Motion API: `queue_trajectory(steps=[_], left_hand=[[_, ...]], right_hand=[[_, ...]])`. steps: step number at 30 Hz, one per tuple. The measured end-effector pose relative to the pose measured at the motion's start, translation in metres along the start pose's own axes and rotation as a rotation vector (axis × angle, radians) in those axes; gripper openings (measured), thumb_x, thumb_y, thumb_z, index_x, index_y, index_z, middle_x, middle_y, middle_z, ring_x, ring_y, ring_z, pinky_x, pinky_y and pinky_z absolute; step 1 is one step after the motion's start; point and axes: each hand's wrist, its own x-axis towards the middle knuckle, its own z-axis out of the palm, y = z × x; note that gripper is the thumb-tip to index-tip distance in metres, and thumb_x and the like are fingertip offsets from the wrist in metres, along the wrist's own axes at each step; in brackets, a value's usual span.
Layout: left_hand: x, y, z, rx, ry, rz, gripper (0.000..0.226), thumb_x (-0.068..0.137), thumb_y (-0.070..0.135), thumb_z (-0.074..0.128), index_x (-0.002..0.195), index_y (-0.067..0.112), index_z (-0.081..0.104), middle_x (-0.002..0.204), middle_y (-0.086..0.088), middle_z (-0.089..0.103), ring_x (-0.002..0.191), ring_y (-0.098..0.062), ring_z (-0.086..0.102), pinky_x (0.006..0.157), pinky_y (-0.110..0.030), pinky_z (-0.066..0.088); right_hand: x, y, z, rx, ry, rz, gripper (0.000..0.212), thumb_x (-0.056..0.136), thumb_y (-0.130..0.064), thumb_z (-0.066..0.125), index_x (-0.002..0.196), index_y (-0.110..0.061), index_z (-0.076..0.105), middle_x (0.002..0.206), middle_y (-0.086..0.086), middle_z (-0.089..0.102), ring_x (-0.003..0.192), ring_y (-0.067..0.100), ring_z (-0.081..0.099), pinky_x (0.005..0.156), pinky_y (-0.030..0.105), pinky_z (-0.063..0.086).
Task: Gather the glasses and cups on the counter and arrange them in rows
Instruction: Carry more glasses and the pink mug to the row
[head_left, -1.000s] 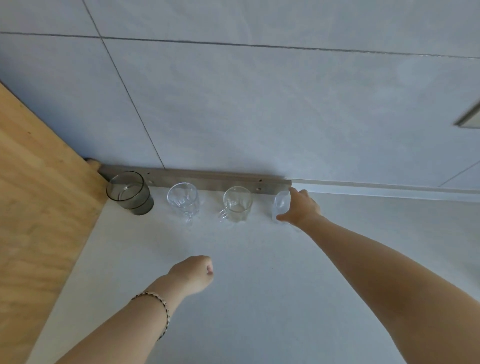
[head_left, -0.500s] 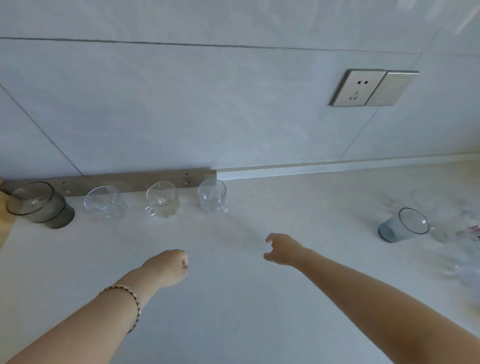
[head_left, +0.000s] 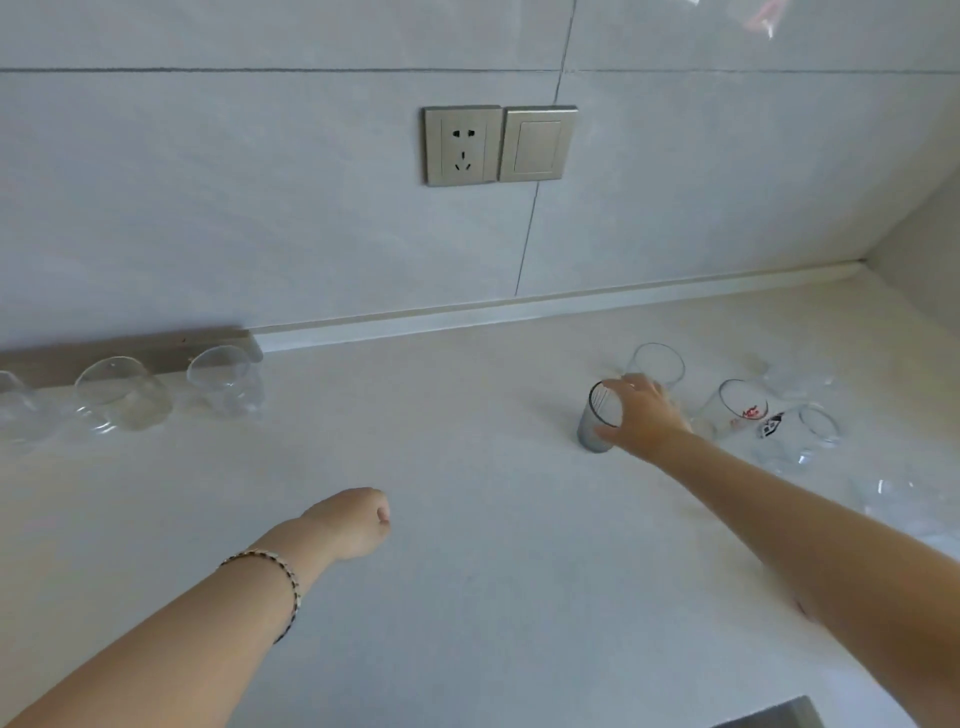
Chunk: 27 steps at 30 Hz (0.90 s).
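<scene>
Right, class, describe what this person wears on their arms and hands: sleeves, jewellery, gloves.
The left arm and right arm are bare, no sleeves in view. A thin bracelet of pale and dark beads circles the left wrist. No glove, ring or watch shows on the left hand or right hand.

A person's right hand (head_left: 644, 415) grips grey tumbler (head_left: 596, 426) on white counter (head_left: 467, 457), clear glasses (head_left: 737, 410) clustered beside it, left hand (head_left: 353, 522) fisted, clear cups (head_left: 223, 382) in row by wall (head_left: 260, 208).
</scene>
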Motion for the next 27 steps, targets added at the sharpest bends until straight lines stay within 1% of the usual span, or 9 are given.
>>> queue_trajectory(steps=[3, 6, 8, 11, 15, 17, 20, 23, 27], left_hand=[[0.0, 0.027, 0.009, -0.035, 0.0, -0.008, 0.011, 0.093, 0.022, 0.041, 0.094, 0.022, 0.052, 0.103, 0.003, 0.053, 0.103, -0.02, 0.055, 0.096, -0.034, 0.044], [-0.005, 0.039, 0.011, -0.058, -0.004, -0.03, 0.009, 0.093, 0.021, 0.041, 0.091, 0.022, 0.05, 0.1, 0.003, 0.052, 0.092, -0.017, 0.051, 0.093, -0.034, 0.046], [-0.008, 0.041, 0.011, -0.063, 0.014, -0.044, 0.009, 0.093, 0.021, 0.041, 0.091, 0.022, 0.05, 0.099, 0.003, 0.053, 0.091, -0.017, 0.052, 0.093, -0.035, 0.046], [-0.017, 0.034, 0.012, -0.066, 0.031, -0.086, 0.01, 0.093, 0.021, 0.041, 0.091, 0.023, 0.05, 0.099, 0.004, 0.052, 0.094, -0.017, 0.052, 0.093, -0.034, 0.046], [-0.034, 0.014, 0.018, -0.089, 0.041, -0.17, 0.011, 0.095, 0.021, 0.041, 0.094, 0.022, 0.052, 0.101, 0.005, 0.051, 0.096, -0.015, 0.05, 0.093, -0.031, 0.044], [-0.047, -0.001, 0.02, -0.113, 0.057, -0.222, 0.017, 0.095, 0.021, 0.041, 0.101, 0.018, 0.057, 0.105, 0.002, 0.054, 0.1, -0.018, 0.054, 0.091, -0.03, 0.043], [-0.07, -0.028, 0.026, -0.149, 0.072, -0.296, 0.021, 0.095, 0.02, 0.042, 0.106, 0.014, 0.06, 0.115, -0.003, 0.059, 0.112, -0.021, 0.056, 0.093, -0.029, 0.043], [-0.095, -0.064, 0.032, -0.207, 0.089, -0.382, 0.025, 0.094, 0.019, 0.044, 0.11, 0.01, 0.061, 0.12, -0.006, 0.061, 0.112, -0.022, 0.057, 0.09, -0.028, 0.042], [-0.129, -0.117, 0.04, -0.29, 0.144, -0.454, 0.025, 0.094, 0.02, 0.045, 0.11, 0.009, 0.061, 0.119, -0.005, 0.06, 0.108, -0.022, 0.057, 0.09, -0.028, 0.043]], right_hand=[[0.013, 0.025, -0.004, -0.061, -0.137, 0.012, 0.093, 0.078, -0.04, 0.071, 0.15, -0.024, 0.014, 0.157, 0.008, 0.014, 0.144, 0.032, 0.016, 0.116, 0.044, 0.026], [0.026, 0.032, 0.005, -0.011, -0.211, -0.019, 0.106, 0.075, -0.038, 0.074, 0.152, -0.02, 0.003, 0.155, 0.012, 0.016, 0.144, 0.033, 0.02, 0.113, 0.044, 0.028], [0.033, 0.03, 0.012, 0.044, -0.191, -0.001, 0.104, 0.077, -0.038, 0.072, 0.151, -0.014, 0.004, 0.152, 0.013, 0.022, 0.14, 0.034, 0.029, 0.109, 0.044, 0.032], [0.037, 0.025, 0.012, 0.068, -0.143, 0.031, 0.092, 0.078, -0.037, 0.072, 0.147, -0.008, 0.018, 0.146, 0.016, 0.03, 0.132, 0.037, 0.041, 0.103, 0.044, 0.038], [0.026, 0.016, 0.013, 0.049, -0.121, 0.006, 0.088, 0.071, -0.038, 0.076, 0.141, -0.011, 0.03, 0.138, 0.014, 0.04, 0.125, 0.034, 0.048, 0.1, 0.041, 0.042], [0.017, 0.004, 0.015, 0.034, -0.128, -0.068, 0.087, 0.069, -0.038, 0.076, 0.141, -0.015, 0.032, 0.135, 0.011, 0.042, 0.122, 0.032, 0.051, 0.098, 0.038, 0.044], [-0.001, -0.028, 0.019, -0.003, -0.167, -0.211, 0.09, 0.07, -0.04, 0.075, 0.143, -0.018, 0.028, 0.137, 0.007, 0.041, 0.121, 0.028, 0.053, 0.097, 0.035, 0.046], [-0.023, -0.072, 0.027, -0.019, -0.217, -0.336, 0.095, 0.069, -0.042, 0.075, 0.146, -0.019, 0.024, 0.141, 0.004, 0.039, 0.124, 0.025, 0.051, 0.1, 0.036, 0.044], [-0.055, -0.149, 0.043, -0.015, -0.292, -0.508, 0.103, 0.067, -0.041, 0.077, 0.148, -0.018, 0.017, 0.143, 0.004, 0.041, 0.129, 0.023, 0.048, 0.103, 0.035, 0.043]])
